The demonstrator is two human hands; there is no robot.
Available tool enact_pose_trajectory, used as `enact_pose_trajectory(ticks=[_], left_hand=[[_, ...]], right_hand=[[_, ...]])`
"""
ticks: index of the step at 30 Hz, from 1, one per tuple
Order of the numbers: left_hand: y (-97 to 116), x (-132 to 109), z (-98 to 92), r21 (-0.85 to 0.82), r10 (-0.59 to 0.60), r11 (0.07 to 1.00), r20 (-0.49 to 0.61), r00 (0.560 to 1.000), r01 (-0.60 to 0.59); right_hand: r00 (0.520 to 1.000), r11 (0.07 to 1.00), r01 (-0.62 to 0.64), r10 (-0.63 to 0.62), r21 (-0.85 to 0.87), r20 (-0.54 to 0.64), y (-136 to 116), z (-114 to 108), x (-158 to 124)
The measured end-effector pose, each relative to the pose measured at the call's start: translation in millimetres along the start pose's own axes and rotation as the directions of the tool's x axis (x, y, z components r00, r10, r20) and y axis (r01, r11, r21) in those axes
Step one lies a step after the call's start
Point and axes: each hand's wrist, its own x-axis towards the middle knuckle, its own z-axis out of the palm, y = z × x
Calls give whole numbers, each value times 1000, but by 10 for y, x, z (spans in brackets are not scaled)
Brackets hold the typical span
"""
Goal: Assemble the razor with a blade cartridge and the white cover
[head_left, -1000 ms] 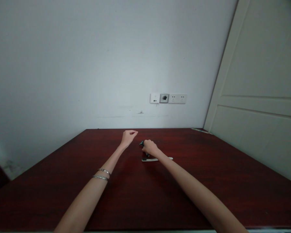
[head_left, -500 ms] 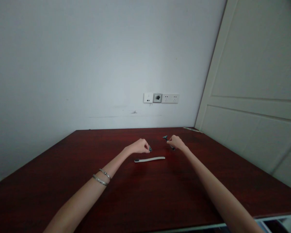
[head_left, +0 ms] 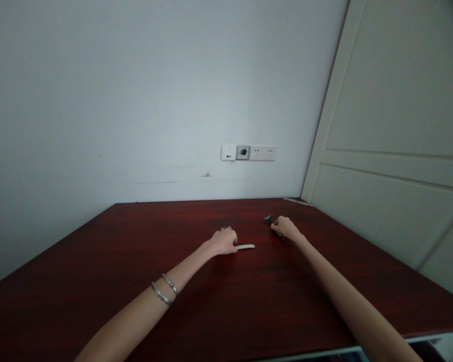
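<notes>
My left hand [head_left: 224,243], with two silver bracelets on its forearm, is closed at the white toothbrush [head_left: 246,247], its fingers pinching the middle. The handle sticks out to the right, and the dark-bristled head is hidden behind the hand. Just beyond the knuckles lies a small clear piece, perhaps a razor cover [head_left: 226,228], on the table. Further right, my right hand [head_left: 285,228] grips a dark razor [head_left: 268,219] by its handle. The razor's head points up and to the left, and most of the handle is covered by the fingers.
The dark red wooden table [head_left: 181,311] runs up to a white wall. Power sockets [head_left: 262,153] and a switch plate [head_left: 228,152] are on that wall. On the right stands a pale panelled door [head_left: 392,171]. A thin strip [head_left: 297,201] lies at the far right corner.
My left hand has let go of the small clear piece and come down and nearer, onto the toothbrush. My right hand has shifted slightly right and nearer with the razor.
</notes>
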Motion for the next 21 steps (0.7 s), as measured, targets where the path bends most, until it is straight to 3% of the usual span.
enact_pose_trajectory(ticks=[8, 11, 14, 16, 18, 21], left_hand=[[27, -25, 22, 94, 76, 993, -66, 995, -70], [25, -35, 17, 86, 85, 993, -60, 995, -80], [4, -39, -3, 79, 140, 988, -60, 988, -135], [-15, -44, -40, 83, 192, 979, -65, 979, -187], [-29, -55, -102, 123, 256, 961, -77, 963, -246], [-27, -83, -234, 229, 348, 921, -111, 931, -317]], right_hand=[[1000, 1000, -7, 7, -18, -1, -8, -40, -52], [997, 1000, 6, -7, -25, -74, -55, -143, -86], [984, 990, 144, -141, 16, -112, -203, -253, -180], [943, 939, 332, -328, 92, -55, -355, -311, -295], [859, 845, 502, -512, 183, 11, -522, -353, -447], [776, 769, 604, -627, 209, 64, -737, -388, -686]])
